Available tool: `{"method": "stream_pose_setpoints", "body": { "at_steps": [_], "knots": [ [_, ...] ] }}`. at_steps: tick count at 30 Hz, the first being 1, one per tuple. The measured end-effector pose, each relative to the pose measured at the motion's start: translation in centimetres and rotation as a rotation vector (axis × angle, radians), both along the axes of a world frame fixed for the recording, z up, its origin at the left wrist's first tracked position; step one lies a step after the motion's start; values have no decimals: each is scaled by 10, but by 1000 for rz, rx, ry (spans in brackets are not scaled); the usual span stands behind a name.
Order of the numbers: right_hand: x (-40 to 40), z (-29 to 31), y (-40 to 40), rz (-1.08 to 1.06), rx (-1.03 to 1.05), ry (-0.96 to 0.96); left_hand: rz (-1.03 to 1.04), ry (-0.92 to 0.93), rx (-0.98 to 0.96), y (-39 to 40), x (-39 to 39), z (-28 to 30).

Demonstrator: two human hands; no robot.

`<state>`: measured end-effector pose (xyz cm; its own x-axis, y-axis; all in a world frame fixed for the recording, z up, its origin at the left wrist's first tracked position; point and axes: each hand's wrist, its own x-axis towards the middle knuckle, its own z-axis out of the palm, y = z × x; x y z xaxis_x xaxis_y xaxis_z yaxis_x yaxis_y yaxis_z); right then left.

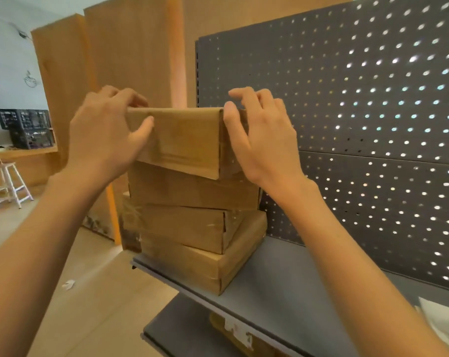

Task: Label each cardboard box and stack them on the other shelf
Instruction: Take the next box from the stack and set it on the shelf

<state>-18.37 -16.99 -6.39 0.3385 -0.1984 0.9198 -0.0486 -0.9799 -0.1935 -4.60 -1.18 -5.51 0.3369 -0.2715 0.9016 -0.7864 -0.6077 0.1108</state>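
Behind, pegboard [360, 119], beneath, shelf [282, 287], leftward, stool [8, 185]

Left hand [105, 130] raised, fingers curled, thumb extended inward, right hand [262, 135] raised level with it, fingers bent, thumb pressing inward, both forearms bare, reaching forward and up

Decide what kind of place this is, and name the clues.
Probably a shop or stockroom: a grey metal shelf backed by perforated pegboard, stacked cardboard boxes, and black plastic crates on a wooden counter.
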Motion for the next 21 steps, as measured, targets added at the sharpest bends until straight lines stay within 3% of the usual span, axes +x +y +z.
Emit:
{"method": "stream_pose_setpoints", "body": {
  "at_steps": [4,10,16,21],
  "knots": [
    [14,3,7,46,240,-24,-207,179,-110,4,46,12],
    [16,13,24,126,861,-13,-613,714,-367,-1,92,17],
    [16,10,44,194,1094,-86,-885,1140,-375,2,115,9],
    [28,12,56,176,1168,-81,-1008,1189,-332,-5,111,6]
  ]
}}
